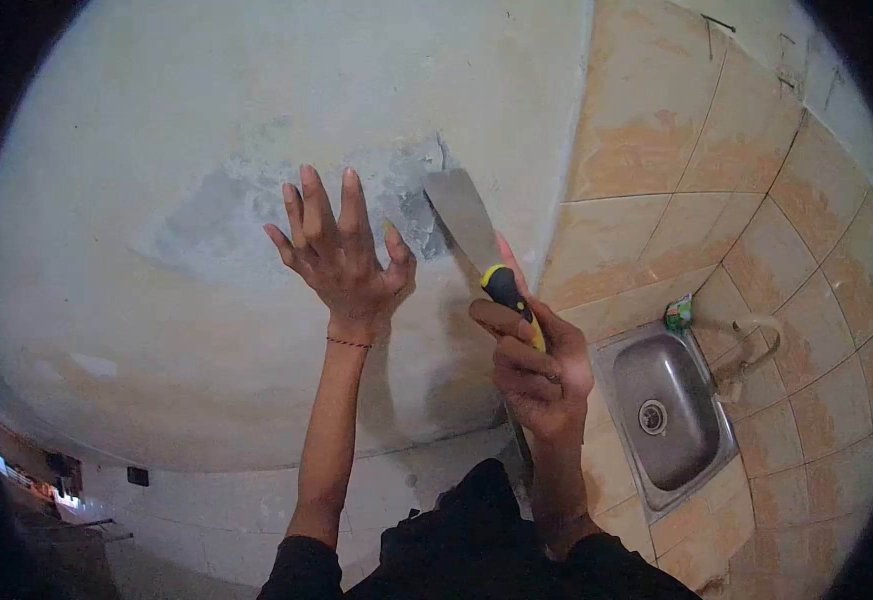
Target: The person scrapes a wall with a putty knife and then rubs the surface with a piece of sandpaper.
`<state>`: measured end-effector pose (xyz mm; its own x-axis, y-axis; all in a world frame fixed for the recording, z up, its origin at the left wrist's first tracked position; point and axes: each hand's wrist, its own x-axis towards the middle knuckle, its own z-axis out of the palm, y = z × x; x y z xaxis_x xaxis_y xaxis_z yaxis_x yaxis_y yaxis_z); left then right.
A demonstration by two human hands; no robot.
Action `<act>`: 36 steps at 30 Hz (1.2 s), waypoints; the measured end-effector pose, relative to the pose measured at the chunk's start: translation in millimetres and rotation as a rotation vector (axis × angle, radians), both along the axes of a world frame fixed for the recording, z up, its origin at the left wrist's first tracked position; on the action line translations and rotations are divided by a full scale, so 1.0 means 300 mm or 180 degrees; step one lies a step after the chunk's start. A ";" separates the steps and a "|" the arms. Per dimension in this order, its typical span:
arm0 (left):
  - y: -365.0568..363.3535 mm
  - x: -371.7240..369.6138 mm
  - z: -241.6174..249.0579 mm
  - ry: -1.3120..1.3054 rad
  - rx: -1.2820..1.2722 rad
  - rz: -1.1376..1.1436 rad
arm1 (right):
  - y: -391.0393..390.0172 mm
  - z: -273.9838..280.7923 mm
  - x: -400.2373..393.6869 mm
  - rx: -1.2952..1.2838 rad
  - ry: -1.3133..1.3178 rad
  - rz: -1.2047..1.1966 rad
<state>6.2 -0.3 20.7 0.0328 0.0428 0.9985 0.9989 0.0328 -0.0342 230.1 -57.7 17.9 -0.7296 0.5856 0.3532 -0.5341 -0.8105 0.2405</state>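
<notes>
My left hand lies with fingers spread against the wall, over a grey patch where the paint is gone. In my right hand is a putty knife with a wide metal blade and a black and yellow handle. Its blade edge meets the wall at the right end of the bare patch, beside a ragged edge of peeling paint. A thin cord circles my left wrist.
To the right, a steel sink with a tap is set in a tiled counter. A green packet stands at its back corner. Beige tiles cover the adjoining wall. A pale tiled floor lies below.
</notes>
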 end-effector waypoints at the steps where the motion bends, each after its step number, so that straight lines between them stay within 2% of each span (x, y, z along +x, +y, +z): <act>1: -0.002 0.000 0.000 -0.0011 -0.0025 0.0019 | -0.005 0.016 0.003 -0.0042 -0.0023 -0.0014; 12: -0.005 0.004 0.000 -0.0028 -0.0052 0.0005 | -0.012 -0.009 -0.013 0.0235 -0.0230 -0.0247; 22: -0.006 0.002 0.005 -0.0001 -0.0029 0.0031 | -0.006 -0.020 -0.014 0.0157 -0.0176 -0.0233; 26: -0.005 0.004 -0.003 -0.0035 -0.0043 0.0018 | -0.004 0.001 -0.016 0.0415 -0.0094 -0.0208; 36: -0.008 -0.001 0.001 -0.0023 -0.0080 0.0029 | 0.001 -0.007 -0.007 0.0458 -0.0158 -0.0238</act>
